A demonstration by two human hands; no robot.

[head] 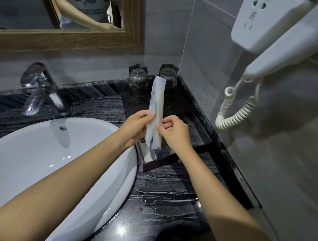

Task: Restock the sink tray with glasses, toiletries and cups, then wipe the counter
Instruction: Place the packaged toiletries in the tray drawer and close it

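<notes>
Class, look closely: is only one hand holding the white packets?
No, the left hand and the right hand both pinch the packets above the tray.

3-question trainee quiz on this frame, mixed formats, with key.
1. True or false: the left hand and the right hand both pinch the wrapped toiletry packets.
2. Multiple choice: the two glasses on the black tray stand A) upright at its near end, B) upside down at its far end, C) on their sides in the middle.
3. Fill in: the white hair dryer with the coiled cord is mounted on the ____.

Key: 1 true; 2 B; 3 wall.
</notes>
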